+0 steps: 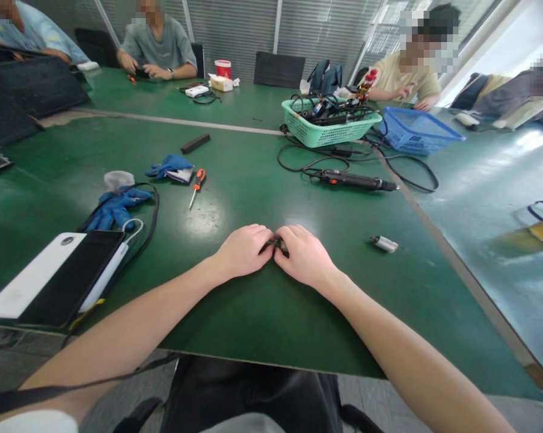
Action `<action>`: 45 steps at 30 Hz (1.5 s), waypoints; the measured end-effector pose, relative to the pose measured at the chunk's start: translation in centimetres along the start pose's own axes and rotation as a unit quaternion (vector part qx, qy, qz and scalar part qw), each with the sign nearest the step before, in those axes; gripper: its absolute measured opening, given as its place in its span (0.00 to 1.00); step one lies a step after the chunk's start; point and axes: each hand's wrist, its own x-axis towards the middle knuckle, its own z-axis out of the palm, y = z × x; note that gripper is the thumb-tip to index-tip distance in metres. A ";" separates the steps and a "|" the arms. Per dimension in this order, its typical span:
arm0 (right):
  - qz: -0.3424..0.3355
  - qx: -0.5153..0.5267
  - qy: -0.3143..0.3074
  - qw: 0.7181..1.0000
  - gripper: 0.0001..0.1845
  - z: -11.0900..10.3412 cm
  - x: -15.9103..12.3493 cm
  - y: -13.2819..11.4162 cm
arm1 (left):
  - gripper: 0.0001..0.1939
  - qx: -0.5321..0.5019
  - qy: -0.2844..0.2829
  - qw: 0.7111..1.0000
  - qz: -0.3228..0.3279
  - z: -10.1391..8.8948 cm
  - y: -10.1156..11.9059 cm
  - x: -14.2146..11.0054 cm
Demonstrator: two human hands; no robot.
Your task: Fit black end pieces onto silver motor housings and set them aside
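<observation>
No readable text or labels

Pale posts (pixel 277 27) divided a grey slatted wall (pixel 235 36) behind the green table (pixel 235 313). Dark chairs (pixel 279 69) stood beyond it, glare (pixel 530 139) whitened its right side, and grey floor (pixel 397 403) showed below.

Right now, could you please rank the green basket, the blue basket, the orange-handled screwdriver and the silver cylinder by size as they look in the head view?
1. Green basket
2. Blue basket
3. Orange-handled screwdriver and silver cylinder: too alike to rank; the cylinder looks nearer the camera.
</observation>
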 end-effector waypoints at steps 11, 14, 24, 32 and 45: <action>-0.019 -0.024 0.005 1.000 0.03 0.1 -0.1 0.1 | 0.06 0.008 -0.005 1.000 0.000 0.0 0.1 0.1; -0.018 -0.014 0.008 1.000 0.03 0.2 -0.1 0.1 | 0.06 0.010 -0.005 1.000 0.000 0.0 0.0 0.1; -0.020 0.008 0.011 1.000 0.04 0.4 0.0 0.3 | 0.06 -0.001 -0.003 1.000 -0.001 -0.1 0.1 0.1; -0.022 0.010 0.006 1.000 0.03 0.3 0.0 0.3 | 0.06 -0.003 -0.008 1.000 -0.004 0.0 0.1 0.0; -0.012 0.002 0.013 1.000 0.02 0.3 0.0 0.2 | 0.07 -0.010 -0.007 1.000 -0.003 0.0 0.1 0.0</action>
